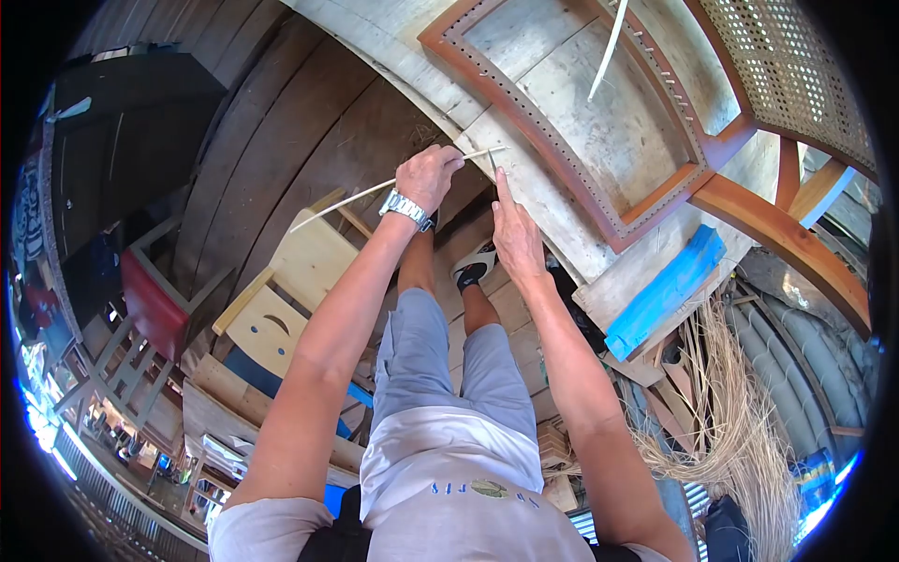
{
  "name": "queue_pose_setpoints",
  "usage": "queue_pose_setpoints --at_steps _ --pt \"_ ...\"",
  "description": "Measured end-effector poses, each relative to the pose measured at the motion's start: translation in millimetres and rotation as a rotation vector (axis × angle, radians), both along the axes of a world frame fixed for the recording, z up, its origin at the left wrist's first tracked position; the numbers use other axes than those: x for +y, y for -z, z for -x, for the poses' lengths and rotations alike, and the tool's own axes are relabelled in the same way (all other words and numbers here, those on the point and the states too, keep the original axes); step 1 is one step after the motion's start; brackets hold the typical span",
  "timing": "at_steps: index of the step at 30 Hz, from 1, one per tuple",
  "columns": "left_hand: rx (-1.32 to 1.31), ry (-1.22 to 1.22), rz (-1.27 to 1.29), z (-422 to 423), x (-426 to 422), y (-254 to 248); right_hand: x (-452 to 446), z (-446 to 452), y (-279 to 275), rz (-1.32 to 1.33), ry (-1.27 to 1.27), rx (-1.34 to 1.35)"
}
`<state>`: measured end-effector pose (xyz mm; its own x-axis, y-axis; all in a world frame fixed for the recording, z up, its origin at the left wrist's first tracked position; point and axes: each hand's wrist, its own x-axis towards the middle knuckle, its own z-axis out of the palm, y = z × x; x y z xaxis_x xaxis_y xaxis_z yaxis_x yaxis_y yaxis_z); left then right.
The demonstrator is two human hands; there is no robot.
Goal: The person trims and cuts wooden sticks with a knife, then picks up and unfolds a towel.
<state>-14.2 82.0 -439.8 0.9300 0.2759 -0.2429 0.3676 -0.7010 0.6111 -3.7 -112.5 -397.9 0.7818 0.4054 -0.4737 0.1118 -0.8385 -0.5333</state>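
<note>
My left hand [428,176], with a metal watch on its wrist, is closed around a thin pale stick [351,199], perhaps cane. One end of the stick reaches over the edge of the worktable [524,192]; the other slants down to the left. My right hand [518,236] is closed on a small knife [493,161], index finger stretched along it. The blade is at the stick near its far end; whether it cuts in cannot be told. Beyond both hands lies a brown wooden frame [552,150] drilled with small holes, several pale pegs standing in its right side.
Another pale strip [611,51] crosses the frame. A chair part with woven cane [796,56] is at the upper right. A blue piece [667,290] lies at the table's corner, above a bundle of loose fibres [726,403]. A light wooden chair [281,318] stands left.
</note>
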Motion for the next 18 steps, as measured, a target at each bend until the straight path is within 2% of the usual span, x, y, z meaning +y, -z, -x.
queue_pose_setpoints --at_steps 18 --pt "0.027 0.066 0.019 -5.9 6.4 -5.1 6.0 2.0 2.1 -0.002 -0.004 -0.062"
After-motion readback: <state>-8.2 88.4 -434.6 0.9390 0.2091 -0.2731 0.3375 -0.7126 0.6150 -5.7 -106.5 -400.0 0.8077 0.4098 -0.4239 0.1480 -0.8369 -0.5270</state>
